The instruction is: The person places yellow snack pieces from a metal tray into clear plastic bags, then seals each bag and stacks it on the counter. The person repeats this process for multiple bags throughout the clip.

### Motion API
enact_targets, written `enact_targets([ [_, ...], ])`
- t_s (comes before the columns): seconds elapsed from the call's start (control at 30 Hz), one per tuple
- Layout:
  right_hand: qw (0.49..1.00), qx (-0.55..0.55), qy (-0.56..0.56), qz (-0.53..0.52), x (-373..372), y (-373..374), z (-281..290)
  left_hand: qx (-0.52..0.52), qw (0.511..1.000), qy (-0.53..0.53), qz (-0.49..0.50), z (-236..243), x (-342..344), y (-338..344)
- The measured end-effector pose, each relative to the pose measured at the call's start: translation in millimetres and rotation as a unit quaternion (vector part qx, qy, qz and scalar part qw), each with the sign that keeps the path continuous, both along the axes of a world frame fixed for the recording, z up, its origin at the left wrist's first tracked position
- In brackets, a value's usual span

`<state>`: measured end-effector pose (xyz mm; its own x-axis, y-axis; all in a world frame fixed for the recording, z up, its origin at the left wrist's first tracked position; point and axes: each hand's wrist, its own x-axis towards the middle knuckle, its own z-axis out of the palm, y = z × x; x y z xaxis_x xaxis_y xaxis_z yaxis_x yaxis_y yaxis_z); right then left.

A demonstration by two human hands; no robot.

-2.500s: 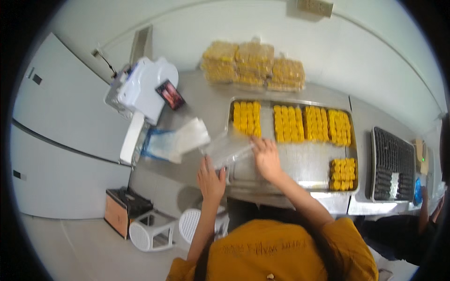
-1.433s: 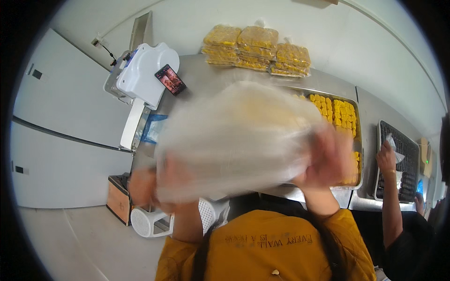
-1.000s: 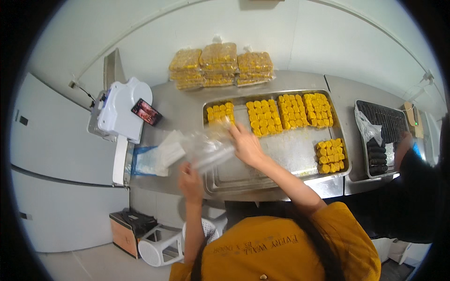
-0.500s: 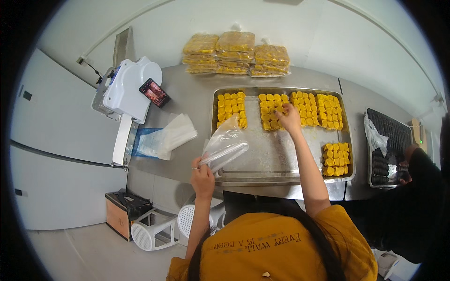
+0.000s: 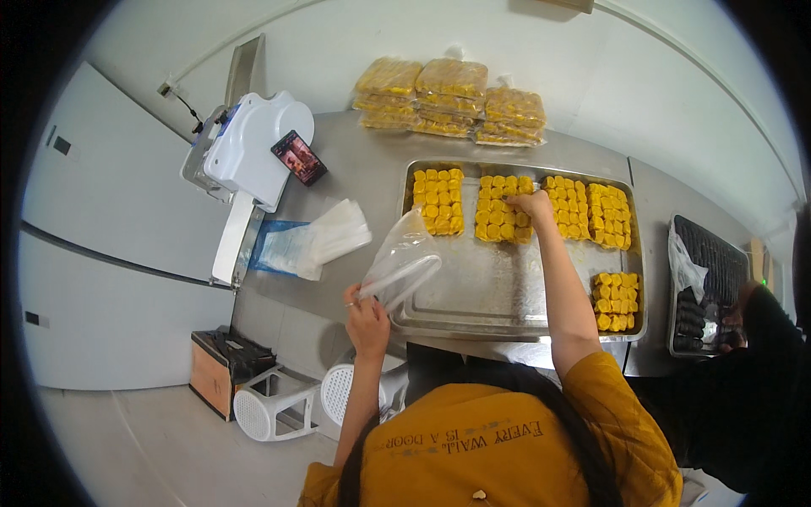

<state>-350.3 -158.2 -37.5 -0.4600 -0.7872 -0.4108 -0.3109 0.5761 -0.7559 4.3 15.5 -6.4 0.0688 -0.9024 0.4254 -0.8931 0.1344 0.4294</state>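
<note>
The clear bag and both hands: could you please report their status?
Left hand holding clear bag. Right hand at upper row's second yellow block from left, grip unclear. Bag overlaps left rim of tray.

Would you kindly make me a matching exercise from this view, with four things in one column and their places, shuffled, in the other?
Column one:
1. single clear bag
2. phone
3. bagged yellow packs
4. right hand

Column two:
A. at the back of the table, by the wall
B. at a yellow block in the metal tray
C. in the left hand
D. by the white machine

Right pairs: 1-C, 2-D, 3-A, 4-B.
</note>
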Motion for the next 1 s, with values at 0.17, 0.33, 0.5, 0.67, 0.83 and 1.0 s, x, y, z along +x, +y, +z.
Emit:
enact_targets([
  [0.17, 0.921, -0.164, -0.352, -0.029, 12, 20, -5, 0.006, 1.0, 0.004, 0.011, 10, -3, -3],
  [0.33, 0.859, -0.192, -0.471, -0.064, 8, 42, -20, 0.024, 0.999, 0.026, -0.025, 20, -11, -9],
  [0.5, 0.776, -0.181, -0.598, -0.081, 5, 71, -25, 0.047, 0.996, -0.009, -0.077, 25, -21, -17],
  [0.67, 0.569, -0.257, -0.78, -0.042, 47, 122, 10, 0.054, 0.994, -0.027, -0.088, 27, -41, -33],
  [0.83, 0.553, -0.137, -0.822, 0.006, 91, 172, 41, 0.075, 0.994, 0.0, -0.075, 38, -56, -41],
  [1.0, 0.614, -0.037, -0.788, 0.006, 106, 181, 43, 0.089, 0.992, -0.041, -0.078, 48, -62, -40],
])
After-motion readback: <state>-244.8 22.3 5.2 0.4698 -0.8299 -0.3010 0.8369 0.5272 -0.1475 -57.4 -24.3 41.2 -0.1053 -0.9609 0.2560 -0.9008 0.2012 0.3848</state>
